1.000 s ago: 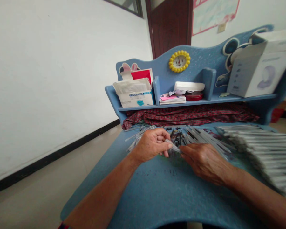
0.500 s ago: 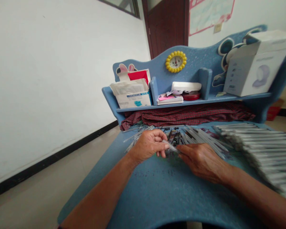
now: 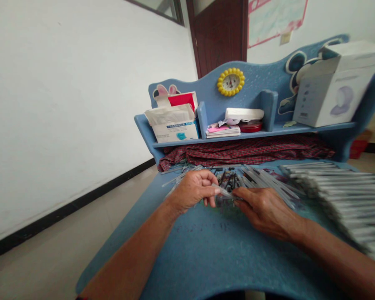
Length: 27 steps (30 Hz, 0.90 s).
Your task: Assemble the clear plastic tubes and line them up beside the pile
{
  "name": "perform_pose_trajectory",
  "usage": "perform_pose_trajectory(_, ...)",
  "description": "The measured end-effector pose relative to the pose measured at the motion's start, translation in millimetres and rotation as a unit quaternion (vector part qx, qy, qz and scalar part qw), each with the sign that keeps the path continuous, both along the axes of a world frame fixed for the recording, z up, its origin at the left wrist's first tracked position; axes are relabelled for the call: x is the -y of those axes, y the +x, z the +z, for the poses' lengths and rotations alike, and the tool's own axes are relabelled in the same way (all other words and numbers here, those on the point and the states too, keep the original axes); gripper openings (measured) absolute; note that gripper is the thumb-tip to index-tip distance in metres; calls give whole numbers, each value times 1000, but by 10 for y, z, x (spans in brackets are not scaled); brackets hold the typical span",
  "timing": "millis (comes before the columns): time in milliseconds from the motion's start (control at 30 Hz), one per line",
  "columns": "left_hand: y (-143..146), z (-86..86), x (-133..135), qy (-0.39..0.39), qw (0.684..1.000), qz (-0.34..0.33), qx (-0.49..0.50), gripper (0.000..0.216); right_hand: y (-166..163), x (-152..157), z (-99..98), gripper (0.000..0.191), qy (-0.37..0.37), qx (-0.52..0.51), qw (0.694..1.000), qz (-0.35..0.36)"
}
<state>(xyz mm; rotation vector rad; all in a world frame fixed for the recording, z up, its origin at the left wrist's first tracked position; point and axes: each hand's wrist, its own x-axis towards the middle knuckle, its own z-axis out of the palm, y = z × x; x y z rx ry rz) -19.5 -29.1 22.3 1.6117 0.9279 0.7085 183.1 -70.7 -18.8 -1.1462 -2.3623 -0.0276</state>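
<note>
My left hand (image 3: 192, 189) is closed in a pinch on one end of a thin clear plastic sleeve (image 3: 225, 193) just above the blue desk (image 3: 218, 250). My right hand (image 3: 264, 210) meets it from the right, fingers curled and its fingertips on the same sleeve. Right behind both hands lies a heap of loose clear sleeves and dark pens (image 3: 237, 179). What the sleeve contains is too small to tell.
A long fanned row of packed sleeves (image 3: 340, 193) covers the desk's right side. A red plaid cloth (image 3: 246, 151) lies under the blue shelf (image 3: 256, 133), which carries a mask box (image 3: 175, 125), papers, a red tin and a big white carton (image 3: 334, 91). Floor lies to the left.
Both hands stay together on the sleeve, with only small finger shifts. The view has moved slightly, so everything sits a little further left than a second ago.
</note>
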Motion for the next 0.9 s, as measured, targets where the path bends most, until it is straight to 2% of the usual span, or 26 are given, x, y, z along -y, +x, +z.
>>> perform_pose_trajectory(467, -13, 14, -6, -42, 999, -6, 14, 19, 1, -1, 3, 20, -12, -13, 1000, 17)
perform_pose_trajectory(700, -13, 42, 3, -50, 999, -5, 14, 15, -11, 10, 48, 22, -76, -71, 994, 20)
perform_pose_trajectory(900, -10, 48, 5, -60, 998, -6, 22, 17, -5, 3, 50, 23, -97, -95, 990, 25)
